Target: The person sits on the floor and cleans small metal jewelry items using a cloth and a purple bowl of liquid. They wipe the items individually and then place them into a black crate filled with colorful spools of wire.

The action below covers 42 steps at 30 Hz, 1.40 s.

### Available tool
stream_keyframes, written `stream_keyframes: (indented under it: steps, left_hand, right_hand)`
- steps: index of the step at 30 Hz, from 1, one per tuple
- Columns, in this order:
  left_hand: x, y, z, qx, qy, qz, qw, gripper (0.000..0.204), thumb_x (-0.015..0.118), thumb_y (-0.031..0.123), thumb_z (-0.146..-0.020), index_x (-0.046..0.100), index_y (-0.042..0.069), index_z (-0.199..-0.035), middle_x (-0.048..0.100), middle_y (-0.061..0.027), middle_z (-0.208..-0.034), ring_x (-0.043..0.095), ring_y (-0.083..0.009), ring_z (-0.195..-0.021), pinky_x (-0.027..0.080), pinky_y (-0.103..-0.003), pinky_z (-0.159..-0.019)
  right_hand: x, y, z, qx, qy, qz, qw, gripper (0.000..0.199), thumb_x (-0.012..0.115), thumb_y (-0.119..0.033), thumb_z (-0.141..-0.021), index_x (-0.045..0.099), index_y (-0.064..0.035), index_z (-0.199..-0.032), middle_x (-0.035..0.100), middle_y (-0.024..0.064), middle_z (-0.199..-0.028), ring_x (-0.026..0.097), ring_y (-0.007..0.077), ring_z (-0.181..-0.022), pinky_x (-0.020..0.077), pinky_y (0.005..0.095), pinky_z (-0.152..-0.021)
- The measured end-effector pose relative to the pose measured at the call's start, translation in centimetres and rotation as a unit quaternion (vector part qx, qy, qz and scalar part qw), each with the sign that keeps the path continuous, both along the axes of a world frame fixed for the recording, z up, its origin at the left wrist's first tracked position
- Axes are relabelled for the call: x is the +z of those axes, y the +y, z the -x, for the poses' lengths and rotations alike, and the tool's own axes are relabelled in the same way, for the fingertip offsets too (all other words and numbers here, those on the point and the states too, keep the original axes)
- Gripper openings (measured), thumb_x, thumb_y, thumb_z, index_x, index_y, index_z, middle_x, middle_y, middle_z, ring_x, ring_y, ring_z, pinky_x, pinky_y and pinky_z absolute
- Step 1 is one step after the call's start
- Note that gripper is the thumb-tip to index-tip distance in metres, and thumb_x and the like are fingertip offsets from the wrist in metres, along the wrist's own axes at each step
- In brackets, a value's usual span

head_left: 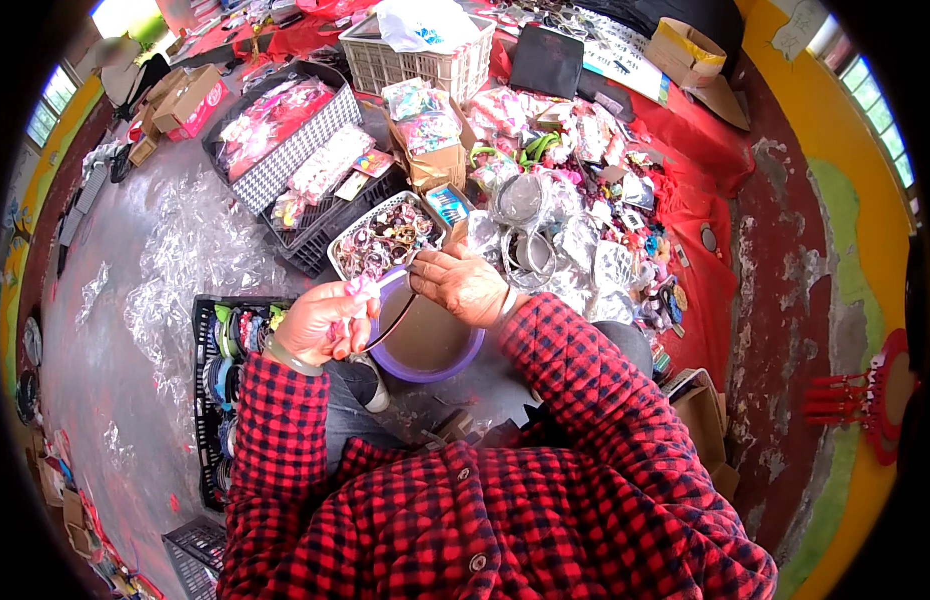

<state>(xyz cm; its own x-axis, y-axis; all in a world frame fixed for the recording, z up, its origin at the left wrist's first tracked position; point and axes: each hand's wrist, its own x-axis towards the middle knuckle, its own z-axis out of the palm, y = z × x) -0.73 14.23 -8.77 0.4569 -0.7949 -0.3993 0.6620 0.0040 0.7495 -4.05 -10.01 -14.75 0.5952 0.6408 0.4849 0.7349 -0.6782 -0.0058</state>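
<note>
A grey concrete floor [115, 330] is spreading out on the left, littered with crinkled clear plastic wrappers [200, 250]. A red cloth [700, 190] is lying on the right, covered with a heap of small bagged trinkets. Black slatted plastic crates [210, 380] are standing at the person's left, packed with curved hairbands. A white lattice basket [385, 240] of shiny rings and bands is sitting just beyond the hands. A round purple plastic basin [425, 345] is resting directly beneath them. The left hand [320, 322] is closing its fingers around a small pink fluffy ornament [357, 292]. The right hand [465, 285] is pinching the upper end of a thin dark curved hairband [390, 320], which is arching down between both hands over the basin, its lower end meeting the left hand.
</note>
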Motion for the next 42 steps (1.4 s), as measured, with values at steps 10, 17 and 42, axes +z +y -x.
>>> stream_keyframes:
  steps: [10, 17, 42]
  left_hand:
    - [-1.2, 0.0, 0.4, -0.012, -0.082, -0.149, 0.985, 0.021, 0.045, 0.023, -0.089, 0.048, 0.002, -0.090, 0.056, -0.0110, -0.060, 0.047, -0.0090, -0.040, 0.032, -0.015, -0.034]
    - [-2.8, 1.0, -1.5, 0.321, -0.073, 0.043, 0.943, 0.028, 0.046, 0.031, -0.090, 0.053, 0.004, -0.089, 0.059, -0.0087, -0.074, 0.056, -0.0153, -0.061, 0.044, -0.025, -0.056]
    - [-4.6, 0.0, 3.1, 0.317, 0.165, 0.331, 0.873, 0.022, 0.051, 0.019, -0.088, 0.053, -0.001, -0.097, 0.057, -0.0130, -0.093, 0.056, -0.0260, -0.092, 0.044, -0.039, -0.085]
  right_hand:
    - [-3.5, -1.2, -1.5, -0.174, 0.558, -0.413, 0.698, 0.022, 0.053, -0.003, -0.063, 0.067, -0.0043, -0.080, 0.064, 0.0094, -0.069, 0.060, 0.0175, -0.063, 0.0473, 0.0282, -0.063]
    - [-5.3, -0.2, -1.9, -0.225, 0.459, -0.349, 0.785, 0.028, 0.058, -0.011, -0.066, 0.063, -0.0034, -0.093, 0.064, 0.0149, -0.082, 0.062, 0.0255, -0.080, 0.0469, 0.0322, -0.074]
    - [0.5, 9.1, 5.9, -0.133, 0.360, -0.230, 0.894, 0.036, 0.068, -0.020, -0.070, 0.060, -0.0102, -0.104, 0.058, 0.0119, -0.098, 0.059, 0.0215, -0.076, 0.0474, 0.0322, -0.070]
